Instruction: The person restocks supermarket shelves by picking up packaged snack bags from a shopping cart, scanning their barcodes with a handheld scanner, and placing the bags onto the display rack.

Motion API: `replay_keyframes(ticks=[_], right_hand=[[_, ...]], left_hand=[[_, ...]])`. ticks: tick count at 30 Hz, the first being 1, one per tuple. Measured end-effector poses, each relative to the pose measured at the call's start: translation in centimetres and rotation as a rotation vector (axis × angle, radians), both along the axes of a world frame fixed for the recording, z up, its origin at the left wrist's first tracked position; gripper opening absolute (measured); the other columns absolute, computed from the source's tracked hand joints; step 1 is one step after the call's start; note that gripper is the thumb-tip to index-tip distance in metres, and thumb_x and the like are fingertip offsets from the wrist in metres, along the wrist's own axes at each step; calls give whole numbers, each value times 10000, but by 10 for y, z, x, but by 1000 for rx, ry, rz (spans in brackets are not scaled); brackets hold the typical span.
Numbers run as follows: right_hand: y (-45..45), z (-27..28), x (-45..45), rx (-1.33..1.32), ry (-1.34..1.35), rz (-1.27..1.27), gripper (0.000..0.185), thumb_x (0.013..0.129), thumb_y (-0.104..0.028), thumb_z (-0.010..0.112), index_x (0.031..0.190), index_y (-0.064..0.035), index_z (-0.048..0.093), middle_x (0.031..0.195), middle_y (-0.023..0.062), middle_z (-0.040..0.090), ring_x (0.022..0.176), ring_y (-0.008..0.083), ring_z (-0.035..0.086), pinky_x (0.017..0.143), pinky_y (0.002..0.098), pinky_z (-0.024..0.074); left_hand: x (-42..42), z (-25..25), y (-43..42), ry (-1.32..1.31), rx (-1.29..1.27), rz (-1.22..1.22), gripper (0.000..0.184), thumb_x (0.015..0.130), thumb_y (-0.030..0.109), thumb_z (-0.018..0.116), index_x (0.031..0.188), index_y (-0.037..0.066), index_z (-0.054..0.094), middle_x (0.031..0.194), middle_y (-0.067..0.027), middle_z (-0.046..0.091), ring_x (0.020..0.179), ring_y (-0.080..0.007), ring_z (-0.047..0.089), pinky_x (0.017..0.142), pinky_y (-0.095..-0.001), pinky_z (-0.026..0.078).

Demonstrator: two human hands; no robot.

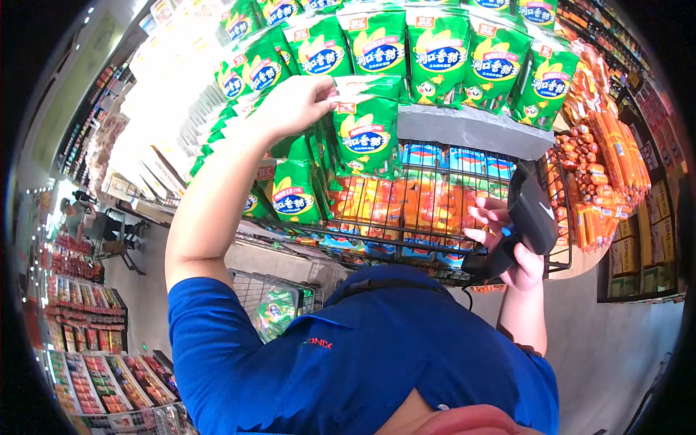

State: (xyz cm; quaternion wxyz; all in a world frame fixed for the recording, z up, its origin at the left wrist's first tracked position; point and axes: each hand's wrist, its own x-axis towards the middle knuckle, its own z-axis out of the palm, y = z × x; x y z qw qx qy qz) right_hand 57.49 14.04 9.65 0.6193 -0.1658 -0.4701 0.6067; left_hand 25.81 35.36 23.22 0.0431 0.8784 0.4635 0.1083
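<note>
My left hand [307, 106] is closed at the upper left corner of a green snack bag [365, 135] with yellow corn pictures, which hangs upright in front of the wire basket. Its fingertips are partly hidden behind the bag's top edge. In my right hand [528, 267] is a black handheld device [533, 210] that looks like a barcode scanner, held over the basket's right side. The thumb wraps its lower part while the other fingers curl at its left. More green bags [291, 190] stand left of the one I touch.
Upright green bags [437, 56] line a grey ledge [471, 129] at the back. The wire basket [435, 235] holds orange and blue packs. Red-orange sausage packs [616, 156] hang at right. A shopping cart [264, 290] stands behind my left elbow; another person [80, 217] is far left.
</note>
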Motion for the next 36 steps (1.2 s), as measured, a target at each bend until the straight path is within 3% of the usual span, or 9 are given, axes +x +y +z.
replay_keyframes(ticks=[6,8,21,24,27,29,30,36], right_hand=[[2,-1,1,7,-53,-4,620,836,-315,601,1287,76,433,1364,251,387,1286,387,396,985,532,414],[2,-1,1,7,-59,-1,622,835,-315,602,1287,77,433,1360,251,390,1287,387,395,984,533,413],[3,-2,1,-26,-51,5,611,835,-285,605,1308,57,423,1363,256,392,1283,405,396,977,550,410],[3,1,0,-29,-60,3,609,839,-291,600,1308,56,425,1363,256,394,1281,406,398,977,549,411],[3,-1,-1,-35,-64,0,610,839,-303,601,1301,59,432,1362,255,398,1277,403,403,976,544,413],[4,-1,0,-35,-64,2,610,838,-308,602,1296,60,438,1362,254,400,1275,401,406,976,540,415],[4,-1,0,-38,-69,-4,608,838,-313,601,1290,61,444,1360,252,402,1274,398,408,975,538,417],[3,-1,-1,-44,-81,-3,607,835,-319,600,1283,63,450,1353,248,409,1274,396,407,971,538,419]], left_hand=[[-5,-13,11,-83,-10,-5,192,826,194,636,912,32,581,846,-129,657,818,-271,639,720,-370,483],[-4,-16,14,-114,-1,-39,183,845,180,653,891,24,570,776,-82,630,707,-162,581,670,-311,464],[-6,-20,16,-228,-88,28,203,845,195,675,853,23,568,736,-27,609,692,-93,526,642,-286,445],[-5,-19,16,-232,-92,57,224,848,211,670,834,19,556,729,-41,606,681,-101,526,637,-287,445],[-3,-23,15,-64,26,24,213,851,209,650,838,20,555,745,-80,619,686,-164,572,649,-310,459],[1,-18,15,21,84,-7,197,844,207,636,857,25,560,779,-122,630,736,-254,615,676,-345,476],[2,-12,17,88,32,11,218,839,260,617,924,62,588,874,-117,657,862,-277,633,738,-386,491],[18,-8,12,38,150,-183,251,830,266,647,921,40,588,862,-125,661,838,-304,637,725,-402,493]])
